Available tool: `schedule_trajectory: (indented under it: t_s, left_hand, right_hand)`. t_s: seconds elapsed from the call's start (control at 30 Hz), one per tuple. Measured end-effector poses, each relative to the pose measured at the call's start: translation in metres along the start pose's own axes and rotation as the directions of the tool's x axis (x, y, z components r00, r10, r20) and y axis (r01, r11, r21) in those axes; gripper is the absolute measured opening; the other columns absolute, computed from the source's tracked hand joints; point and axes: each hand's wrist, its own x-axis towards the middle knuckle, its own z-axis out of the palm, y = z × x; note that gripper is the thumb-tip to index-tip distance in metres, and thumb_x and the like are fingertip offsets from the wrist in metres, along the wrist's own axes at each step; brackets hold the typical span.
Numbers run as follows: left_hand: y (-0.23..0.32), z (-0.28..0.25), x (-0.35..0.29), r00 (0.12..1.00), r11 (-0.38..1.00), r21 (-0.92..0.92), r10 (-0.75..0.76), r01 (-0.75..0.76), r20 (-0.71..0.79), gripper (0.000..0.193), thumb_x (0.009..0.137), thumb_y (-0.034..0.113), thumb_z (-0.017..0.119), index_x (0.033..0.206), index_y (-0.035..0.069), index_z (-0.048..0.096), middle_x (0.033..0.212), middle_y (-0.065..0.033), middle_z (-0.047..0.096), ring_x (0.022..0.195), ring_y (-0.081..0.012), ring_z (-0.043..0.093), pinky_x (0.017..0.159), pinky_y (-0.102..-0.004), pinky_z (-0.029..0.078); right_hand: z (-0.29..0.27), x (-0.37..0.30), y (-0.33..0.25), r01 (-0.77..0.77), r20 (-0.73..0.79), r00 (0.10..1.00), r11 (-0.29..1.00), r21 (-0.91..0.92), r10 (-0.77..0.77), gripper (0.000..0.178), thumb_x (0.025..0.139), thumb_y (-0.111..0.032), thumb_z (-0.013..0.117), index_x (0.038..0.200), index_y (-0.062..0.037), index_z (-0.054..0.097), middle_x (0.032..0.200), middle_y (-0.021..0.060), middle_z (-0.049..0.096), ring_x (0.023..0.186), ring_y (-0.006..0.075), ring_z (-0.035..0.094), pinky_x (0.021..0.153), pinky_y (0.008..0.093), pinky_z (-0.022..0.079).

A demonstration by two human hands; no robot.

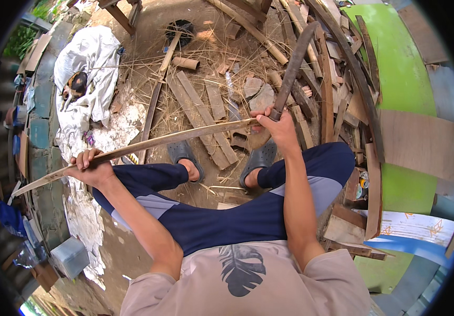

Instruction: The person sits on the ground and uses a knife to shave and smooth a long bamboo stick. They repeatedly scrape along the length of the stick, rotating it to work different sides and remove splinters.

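Observation:
A long, narrow bamboo strip [179, 132] slants across in front of my knees, its left end lower and nearer to me. My left hand [91, 167] is closed around it toward that left end. My right hand [278, 126] grips the handle of a machete [294, 71], whose dark, long blade points up and away to the right. The strip's right end meets the fingers of my right hand; whether they pinch it too I cannot tell. Below the strip, my feet in dark clogs [182, 157] rest on the dirt.
Wooden boards [198, 118] and shavings litter the ground ahead. A pile of scrap wood [337, 79] lines the right, beside a green panel [403, 79]. At the far left, a calico cat [76, 84] lies on a white cloth [98, 52]. A wooden stool [119, 16] stands at the back.

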Motion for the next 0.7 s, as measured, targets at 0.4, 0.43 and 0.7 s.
schedule_trajectory:
  t_s: [0.4, 0.43, 0.7]
  left_hand:
    - [-0.065, 0.016, -0.035, 0.943, 0.672, 0.679, 0.320, -0.296, 0.095, 0.070, 0.085, 0.079, 0.036, 0.067, 0.011, 0.046, 0.053, -0.0001, 0.029, 0.043, -0.0140, 0.032, 0.045, -0.0289, 0.033]
    - [-0.071, 0.016, -0.039, 0.938, 0.645, 0.693, 0.315, -0.322, 0.142, 0.071, 0.086, 0.078, 0.035, 0.067, 0.011, 0.045, 0.052, -0.0003, 0.029, 0.042, -0.0140, 0.032, 0.045, -0.0294, 0.034]
    - [-0.093, 0.004, -0.039, 0.921, 0.650, 0.653, 0.288, -0.389, 0.262, 0.073, 0.091, 0.075, 0.024, 0.071, 0.008, 0.047, 0.049, -0.0012, 0.030, 0.040, -0.0151, 0.033, 0.044, -0.0316, 0.038]
  right_hand:
    - [-0.005, 0.023, 0.125, -0.244, -0.146, 0.952, 0.381, -0.892, 0.268, 0.047, 0.078, -0.032, 0.073, 0.106, 0.0053, 0.064, 0.099, 0.0286, 0.067, 0.098, 0.0434, 0.064, 0.085, 0.0467, 0.051]
    - [-0.004, 0.024, 0.134, -0.277, -0.154, 0.931, 0.366, -0.888, 0.331, 0.048, 0.078, -0.033, 0.073, 0.106, 0.0054, 0.065, 0.100, 0.0293, 0.066, 0.099, 0.0431, 0.064, 0.085, 0.0469, 0.051]
    - [-0.003, 0.022, 0.155, -0.268, -0.128, 0.886, 0.267, -0.926, 0.445, 0.050, 0.080, -0.040, 0.069, 0.101, 0.0057, 0.067, 0.100, 0.0297, 0.067, 0.098, 0.0428, 0.065, 0.086, 0.0467, 0.051]
